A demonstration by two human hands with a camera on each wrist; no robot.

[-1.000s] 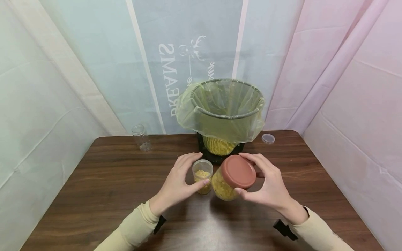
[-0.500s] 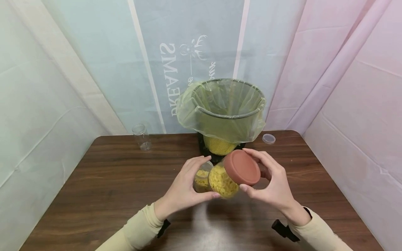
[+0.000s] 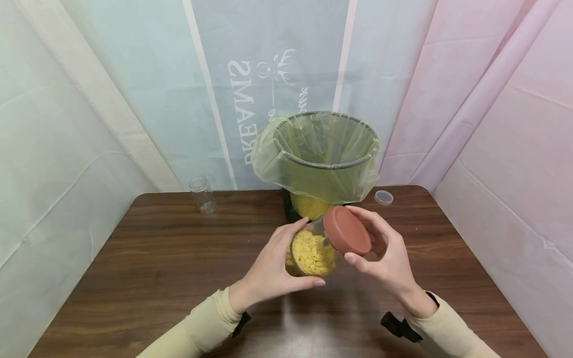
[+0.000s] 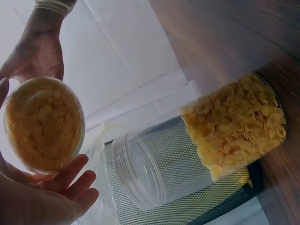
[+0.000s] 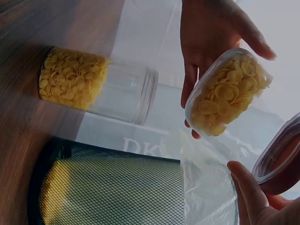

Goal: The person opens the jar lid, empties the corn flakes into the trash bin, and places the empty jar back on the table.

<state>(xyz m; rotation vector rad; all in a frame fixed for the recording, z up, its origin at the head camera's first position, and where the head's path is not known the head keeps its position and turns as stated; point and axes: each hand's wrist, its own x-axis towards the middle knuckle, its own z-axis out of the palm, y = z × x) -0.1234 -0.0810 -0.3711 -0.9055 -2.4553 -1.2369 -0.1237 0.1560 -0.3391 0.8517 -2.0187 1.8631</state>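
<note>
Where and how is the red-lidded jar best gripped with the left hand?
The red-lidded jar is probably best taken round its clear, rounded body, from the left. It tilts, base toward the left hand, whose thumb and fingers are spread around that end; the right hand holds the lid.

Pale cream, lightly wrinkled sleeves (image 3: 199,322) end at snug cuffs (image 3: 227,304); black blocky pieces (image 3: 400,327) show beside them, perhaps camera mounts.
</note>
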